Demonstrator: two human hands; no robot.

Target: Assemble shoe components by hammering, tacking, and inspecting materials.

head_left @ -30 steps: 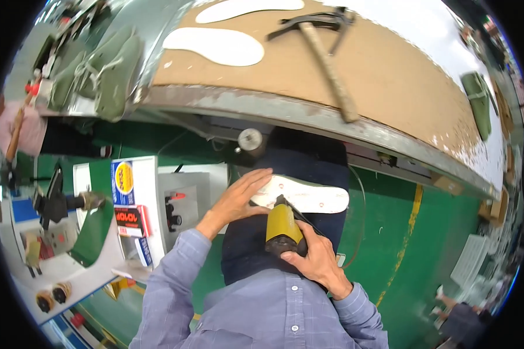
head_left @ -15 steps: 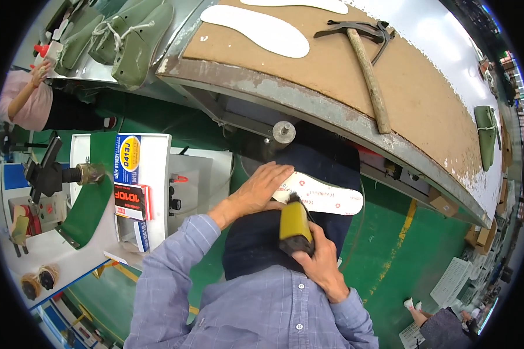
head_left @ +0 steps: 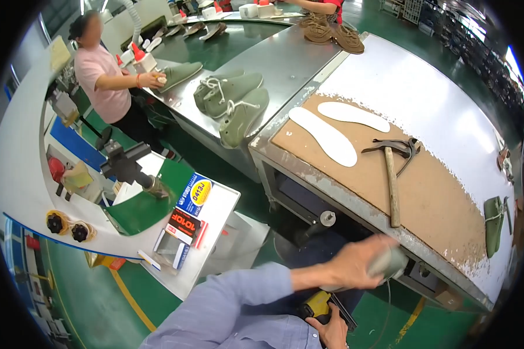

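Smeared by motion, my left hand (head_left: pixel 355 266) is closed on a grey-green shoe last (head_left: pixel 388 263) over my lap, close to the bench's front edge. Its fingertips are blurred. Low in the picture, my right hand (head_left: pixel 333 330) grips a yellow and black staple gun (head_left: pixel 317 305), below and apart from the last. Beyond my hands, two white insoles (head_left: pixel 323 135) lie on the brown board (head_left: pixel 431 198). A wooden-handled hammer (head_left: pixel 392 192) and dark pincers (head_left: pixel 406 150) lie beside them on the board.
Several green shoe lasts (head_left: pixel 243 119) with white cords stand on the metal table; another last (head_left: pixel 493 227) is at the bench's right end. A white stand (head_left: pixel 221 224) with small boxes (head_left: pixel 181 225) is at left. A person in pink (head_left: pixel 106 81) works at far left.
The view has swung up and leftward. My left hand, before flat on a white insole at my lap, has moved right and now holds the last. The staple gun has come away from the insole.
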